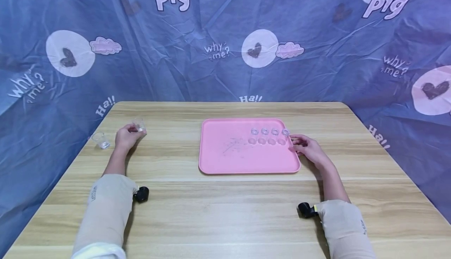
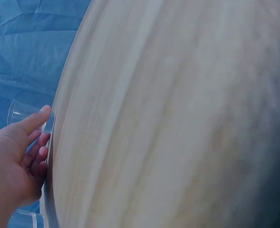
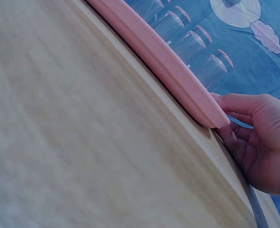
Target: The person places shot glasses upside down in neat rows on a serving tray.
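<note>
Left hand (image 1: 128, 137) pinches one of two cups (image 1: 139, 124); right hand (image 1: 311, 150) grips one tray (image 1: 225, 163) bearing perhaps four others (image 1: 265, 132).

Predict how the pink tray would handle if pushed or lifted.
The pink tray looks stiff: its flat base and raised rim show no sag. Its broad, low shape should make it slide rather than tip. If lifted, it may dip rightward, as its clear cups sit in the right half.

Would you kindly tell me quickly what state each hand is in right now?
Left hand: holding a clear cup between thumb and fingers.
Right hand: gripping the pink tray at its right edge.
</note>
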### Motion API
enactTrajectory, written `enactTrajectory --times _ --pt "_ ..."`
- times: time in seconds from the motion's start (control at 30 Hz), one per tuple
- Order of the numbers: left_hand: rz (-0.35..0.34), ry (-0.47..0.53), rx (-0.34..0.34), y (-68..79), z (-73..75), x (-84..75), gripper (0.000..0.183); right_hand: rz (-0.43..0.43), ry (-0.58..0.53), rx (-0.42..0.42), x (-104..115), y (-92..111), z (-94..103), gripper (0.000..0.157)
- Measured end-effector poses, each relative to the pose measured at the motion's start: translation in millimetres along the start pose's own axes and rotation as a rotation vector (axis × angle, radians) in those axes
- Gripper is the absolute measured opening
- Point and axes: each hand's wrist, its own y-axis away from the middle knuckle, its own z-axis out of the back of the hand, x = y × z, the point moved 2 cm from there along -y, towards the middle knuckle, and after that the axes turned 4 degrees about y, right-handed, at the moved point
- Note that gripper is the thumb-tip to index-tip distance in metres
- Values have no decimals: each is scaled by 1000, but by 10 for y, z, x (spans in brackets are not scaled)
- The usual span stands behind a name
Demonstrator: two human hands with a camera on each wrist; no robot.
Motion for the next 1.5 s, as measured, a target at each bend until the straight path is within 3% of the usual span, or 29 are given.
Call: enactTrajectory --times 0.43,0.67,1.5 --pt "-4 -69 -31 -23 -20 -16 37 2 -3 4 7 13 12 49" --pt "-4 -82 -25 33 8 -87 35 5 -14 2 -11 0 -1 48" --pt "-158 -90 -13 190 -48 -434 29 17 -9 -5 -15 5 -10 47"
